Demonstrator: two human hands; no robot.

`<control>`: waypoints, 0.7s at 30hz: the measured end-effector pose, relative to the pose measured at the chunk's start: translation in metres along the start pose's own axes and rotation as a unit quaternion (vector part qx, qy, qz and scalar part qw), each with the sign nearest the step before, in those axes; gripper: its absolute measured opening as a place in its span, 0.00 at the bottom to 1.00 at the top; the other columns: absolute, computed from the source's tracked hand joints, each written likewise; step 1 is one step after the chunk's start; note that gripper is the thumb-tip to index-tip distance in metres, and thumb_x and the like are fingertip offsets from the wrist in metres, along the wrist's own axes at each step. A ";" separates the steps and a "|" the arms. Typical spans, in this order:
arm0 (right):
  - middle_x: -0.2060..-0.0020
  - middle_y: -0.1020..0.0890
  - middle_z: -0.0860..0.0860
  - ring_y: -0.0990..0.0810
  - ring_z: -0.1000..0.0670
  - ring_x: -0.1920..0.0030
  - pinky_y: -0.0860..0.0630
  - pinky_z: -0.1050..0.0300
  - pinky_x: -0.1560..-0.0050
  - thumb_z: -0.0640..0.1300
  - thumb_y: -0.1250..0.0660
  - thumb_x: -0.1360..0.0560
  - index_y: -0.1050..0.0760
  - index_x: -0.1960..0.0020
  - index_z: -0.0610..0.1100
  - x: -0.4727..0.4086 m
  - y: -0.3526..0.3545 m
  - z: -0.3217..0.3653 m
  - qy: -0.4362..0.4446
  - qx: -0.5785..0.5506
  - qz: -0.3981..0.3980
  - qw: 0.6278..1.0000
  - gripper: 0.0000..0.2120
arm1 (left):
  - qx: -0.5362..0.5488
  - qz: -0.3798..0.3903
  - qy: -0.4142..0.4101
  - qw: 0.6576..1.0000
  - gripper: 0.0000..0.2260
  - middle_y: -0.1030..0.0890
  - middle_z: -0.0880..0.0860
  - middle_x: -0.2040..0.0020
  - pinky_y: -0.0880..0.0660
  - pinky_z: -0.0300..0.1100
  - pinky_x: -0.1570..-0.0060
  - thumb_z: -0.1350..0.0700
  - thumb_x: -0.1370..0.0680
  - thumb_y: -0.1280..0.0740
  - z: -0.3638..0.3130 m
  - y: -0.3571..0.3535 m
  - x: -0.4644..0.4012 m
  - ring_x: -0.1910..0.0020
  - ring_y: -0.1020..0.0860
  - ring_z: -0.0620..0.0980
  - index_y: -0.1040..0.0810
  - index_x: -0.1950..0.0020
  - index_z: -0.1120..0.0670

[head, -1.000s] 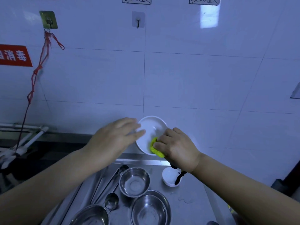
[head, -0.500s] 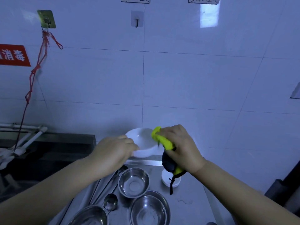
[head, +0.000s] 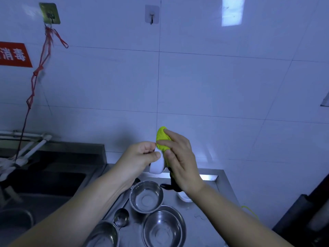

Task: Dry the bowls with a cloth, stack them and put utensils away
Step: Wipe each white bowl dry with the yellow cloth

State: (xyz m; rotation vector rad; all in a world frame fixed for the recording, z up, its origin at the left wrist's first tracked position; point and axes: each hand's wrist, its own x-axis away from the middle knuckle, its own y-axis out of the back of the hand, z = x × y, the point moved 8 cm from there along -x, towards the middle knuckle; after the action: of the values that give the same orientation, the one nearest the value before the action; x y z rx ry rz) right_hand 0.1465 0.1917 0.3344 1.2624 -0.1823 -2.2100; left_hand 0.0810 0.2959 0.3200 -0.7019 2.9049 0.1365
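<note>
Nearest, below both hands on the steel counter point(head: 210, 207): three steel bowls point(head: 146, 196) and a spoon point(head: 121, 218), with a small white dish point(head: 184, 197) partly hidden under the right wrist. Above these, left hand point(head: 140, 156), fingers curled, gripping the white bowl point(head: 157, 166) held on edge; right hand point(head: 179, 157) just beside it, pressing the yellow cloth point(head: 162, 139) against the bowl with thumb and fingers clamped on it. Beyond the hands: white tiled wall point(head: 213, 86), two hooks point(head: 151, 15), red string point(head: 38, 68)

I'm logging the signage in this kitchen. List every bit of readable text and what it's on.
"消毒": white characters on the red sign stuck to the wall tiles at far left; its left part is cut off by the frame edge.
No other text shows: the bowls, the cloth and the wall hooks carry none that can be made out.
</note>
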 end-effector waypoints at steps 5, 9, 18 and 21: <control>0.42 0.19 0.52 0.22 0.55 0.43 0.27 0.59 0.43 0.37 0.42 0.20 0.20 0.46 0.46 -0.012 0.009 -0.040 -0.244 -0.264 -0.028 0.933 0.13 | 0.053 0.000 -0.010 0.999 0.06 0.15 0.54 0.60 0.24 0.35 0.62 0.61 0.31 0.32 -0.004 0.002 0.005 0.62 0.18 0.47 0.15 0.59 0.54; 0.44 0.18 0.50 0.19 0.50 0.46 0.23 0.60 0.48 0.36 0.40 0.21 0.22 0.43 0.47 -0.006 0.011 -0.062 -0.348 -0.261 -0.041 0.900 0.12 | 0.121 -0.065 0.001 0.991 0.11 0.15 0.54 0.58 0.21 0.43 0.54 0.67 0.24 0.37 0.002 0.018 0.004 0.59 0.18 0.50 0.16 0.56 0.56; 0.43 0.24 0.53 0.25 0.59 0.43 0.28 0.69 0.46 0.41 0.35 0.25 0.23 0.40 0.44 0.004 0.013 -0.004 -0.092 -0.082 -0.091 0.988 0.14 | 0.191 -0.110 0.005 0.975 0.07 0.15 0.53 0.59 0.20 0.38 0.60 0.66 0.23 0.39 0.005 0.025 -0.005 0.60 0.17 0.48 0.21 0.52 0.60; 0.44 0.23 0.59 0.26 0.54 0.41 0.30 0.64 0.41 0.43 0.38 0.25 0.21 0.41 0.45 0.015 0.009 -0.011 -0.024 -0.004 -0.048 0.999 0.15 | 0.198 -0.113 -0.003 0.974 0.08 0.15 0.51 0.60 0.21 0.36 0.62 0.67 0.23 0.39 -0.003 0.035 -0.007 0.62 0.17 0.45 0.21 0.52 0.59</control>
State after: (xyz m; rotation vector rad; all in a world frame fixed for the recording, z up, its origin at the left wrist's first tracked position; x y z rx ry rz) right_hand 0.1541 0.1784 0.3208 1.2379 -0.1340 -2.3208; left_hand 0.0704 0.3299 0.3260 -0.9373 2.6925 -0.4512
